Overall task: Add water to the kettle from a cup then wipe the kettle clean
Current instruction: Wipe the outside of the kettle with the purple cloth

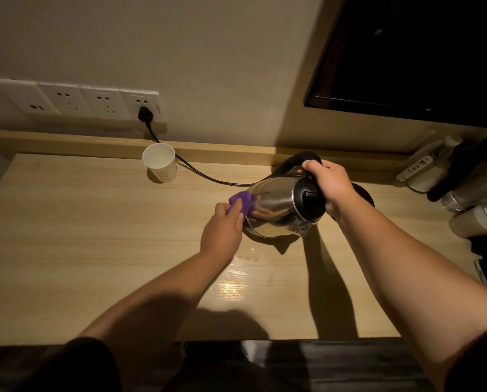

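Now wiping step, I judge. Kettle [282,205] centre frame, tipped on side over desk [81,236], lid toward me. My right hand [328,183] clenched round black handle. My left hand [222,224] pinches purple cloth [243,202] against steel wall near base. Cup [159,162] stands upper left, apart, near wall. Next: turn kettle, work cloth round unwiped steel; wet patch on desk below may need wiping too.

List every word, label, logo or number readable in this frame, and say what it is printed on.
No text reads clearly.
Paper cup: faint outlined emblem on its side, no legible words.
Bottle label at the far right: dark vertical characters on white, too blurred to read.
Wall socket panel: small mark beside the plugged socket, too small to read.
Kettle: no visible lettering.
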A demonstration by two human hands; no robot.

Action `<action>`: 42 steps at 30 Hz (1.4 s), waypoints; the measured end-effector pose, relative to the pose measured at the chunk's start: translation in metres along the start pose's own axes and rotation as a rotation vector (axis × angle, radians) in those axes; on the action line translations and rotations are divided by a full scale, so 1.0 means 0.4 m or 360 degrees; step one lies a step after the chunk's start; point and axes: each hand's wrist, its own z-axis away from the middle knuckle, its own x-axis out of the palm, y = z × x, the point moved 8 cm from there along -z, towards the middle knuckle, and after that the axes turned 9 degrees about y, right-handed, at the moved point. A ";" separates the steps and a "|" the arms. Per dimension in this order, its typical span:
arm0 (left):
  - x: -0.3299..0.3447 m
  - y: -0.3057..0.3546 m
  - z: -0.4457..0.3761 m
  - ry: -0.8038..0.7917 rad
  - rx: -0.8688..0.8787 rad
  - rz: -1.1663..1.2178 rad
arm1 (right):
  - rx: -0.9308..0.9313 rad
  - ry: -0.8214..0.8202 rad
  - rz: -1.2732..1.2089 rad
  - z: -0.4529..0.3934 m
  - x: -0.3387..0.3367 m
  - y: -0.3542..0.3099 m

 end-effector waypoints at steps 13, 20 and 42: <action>0.090 -0.029 0.129 -0.0181 0.0352 -0.0483 | 0.0205 0.0297 -0.0152 0.020 0.023 0.003; 0.048 -0.080 0.105 -0.0236 0.0227 -0.0456 | 0.0405 0.0396 -0.0312 0.052 0.051 0.028; -0.069 -0.058 -0.005 0.0003 0.0072 -0.0178 | -0.0908 -0.0257 0.1249 0.068 0.031 -0.035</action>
